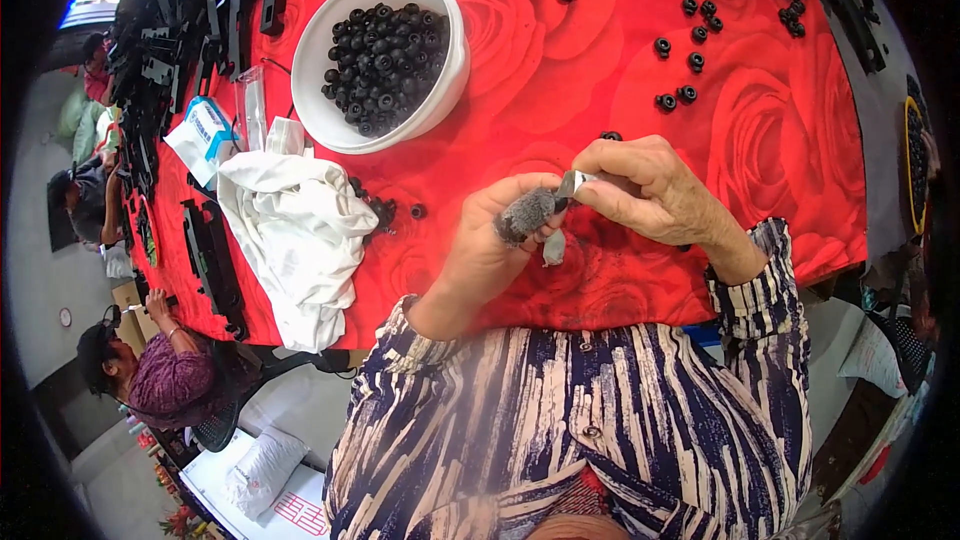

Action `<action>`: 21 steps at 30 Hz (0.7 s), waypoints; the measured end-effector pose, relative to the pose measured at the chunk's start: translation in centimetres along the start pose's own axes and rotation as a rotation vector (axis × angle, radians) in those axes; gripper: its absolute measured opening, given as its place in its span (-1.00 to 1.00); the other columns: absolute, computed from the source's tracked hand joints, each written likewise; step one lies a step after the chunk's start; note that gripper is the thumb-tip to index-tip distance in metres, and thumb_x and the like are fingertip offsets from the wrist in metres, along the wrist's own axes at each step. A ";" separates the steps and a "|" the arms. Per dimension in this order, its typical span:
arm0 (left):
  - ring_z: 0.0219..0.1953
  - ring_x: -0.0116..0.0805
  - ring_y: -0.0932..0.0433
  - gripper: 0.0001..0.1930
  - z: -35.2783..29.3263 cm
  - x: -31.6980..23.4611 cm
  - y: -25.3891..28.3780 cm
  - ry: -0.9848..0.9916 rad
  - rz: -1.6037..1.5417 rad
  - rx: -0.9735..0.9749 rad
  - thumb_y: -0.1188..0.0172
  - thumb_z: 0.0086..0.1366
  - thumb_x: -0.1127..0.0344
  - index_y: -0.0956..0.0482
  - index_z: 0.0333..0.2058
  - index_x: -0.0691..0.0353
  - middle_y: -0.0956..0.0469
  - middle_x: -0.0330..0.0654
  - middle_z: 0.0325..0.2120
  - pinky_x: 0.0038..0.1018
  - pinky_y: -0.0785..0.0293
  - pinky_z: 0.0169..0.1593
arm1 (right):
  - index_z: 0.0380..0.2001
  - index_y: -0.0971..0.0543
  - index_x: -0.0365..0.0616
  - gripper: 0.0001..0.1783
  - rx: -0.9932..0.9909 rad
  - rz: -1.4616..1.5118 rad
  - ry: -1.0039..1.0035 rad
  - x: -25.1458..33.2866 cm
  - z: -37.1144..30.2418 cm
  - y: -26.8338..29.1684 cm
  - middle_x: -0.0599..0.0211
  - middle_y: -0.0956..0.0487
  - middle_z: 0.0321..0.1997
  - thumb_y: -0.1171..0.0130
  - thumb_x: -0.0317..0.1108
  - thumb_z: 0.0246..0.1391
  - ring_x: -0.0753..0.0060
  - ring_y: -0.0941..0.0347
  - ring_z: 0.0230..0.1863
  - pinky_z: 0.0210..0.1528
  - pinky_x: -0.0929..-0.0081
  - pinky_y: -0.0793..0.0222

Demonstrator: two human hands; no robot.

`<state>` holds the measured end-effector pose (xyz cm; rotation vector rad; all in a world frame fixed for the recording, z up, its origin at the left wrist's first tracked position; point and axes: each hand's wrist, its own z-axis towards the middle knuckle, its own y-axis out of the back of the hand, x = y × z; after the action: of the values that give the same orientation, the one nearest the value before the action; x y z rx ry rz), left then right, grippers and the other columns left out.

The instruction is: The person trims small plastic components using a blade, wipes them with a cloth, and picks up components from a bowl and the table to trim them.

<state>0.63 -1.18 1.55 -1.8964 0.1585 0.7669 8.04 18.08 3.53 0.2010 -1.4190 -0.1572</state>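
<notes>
My left hand (482, 245) is closed near the table's front edge, with a dark grey fuzzy cover (527, 217) where its thumb is. A pale grey wrap (553, 248) shows below, seemingly on another finger. Pinched at its fingertips is a small black piece, mostly hidden. My right hand (655, 190) grips a small shiny metal blade (571, 184) between thumb and forefinger, its end meeting the black piece. Just beyond my right fingers lies a black round part (611, 137).
A white bowl (455, 70) holds many black round parts. A white cloth (290, 240), a blue-and-white packet (203, 140) and long black plastic pieces (210, 260) lie left. Loose round parts (697, 62) are scattered far right on the red cloth (560, 50). Another person (170, 375) sits left.
</notes>
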 end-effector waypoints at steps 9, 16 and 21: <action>-0.40 -0.53 -0.45 -0.71 -0.1 0.3 0.2 0.025 0.043 -0.024 -0.10 0.23 0.37 -0.45 -0.09 0.38 -0.49 -0.22 -0.40 -0.60 -0.44 -0.32 | -0.43 -0.46 -0.26 -0.86 0.072 -0.044 0.064 -0.9 0.1 0.6 0.17 -0.39 -0.67 -0.10 -0.39 0.02 0.21 -0.40 -0.63 -0.58 0.40 -0.25; -0.55 -0.53 -0.32 -0.82 1.4 -1.3 -0.8 0.006 -0.038 -0.174 -0.02 0.28 0.27 -0.45 -0.37 0.27 -0.32 -0.32 -0.59 -0.57 -0.28 -0.52 | -0.44 -0.49 -0.20 -0.84 0.163 -0.067 0.278 0.1 -0.7 -1.5 0.25 -0.37 -0.69 -0.19 -0.35 -0.04 0.41 -0.34 -0.68 -0.61 0.48 -0.21; -0.52 -0.51 -0.32 -0.84 0.9 -1.0 -2.0 0.009 -0.045 -0.182 0.01 0.28 0.32 -0.46 -0.34 0.29 -0.33 -0.30 -0.60 -0.59 -0.30 -0.49 | -0.30 -0.50 -0.27 -0.74 -0.174 0.020 0.143 1.3 -0.7 0.0 0.36 -0.47 -0.54 -0.22 -0.48 -0.15 0.58 -0.34 -0.62 -0.57 0.63 -0.21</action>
<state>0.30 0.28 3.41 -2.0679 0.0531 0.7642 8.90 17.82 4.72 0.0531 -1.2576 -0.2442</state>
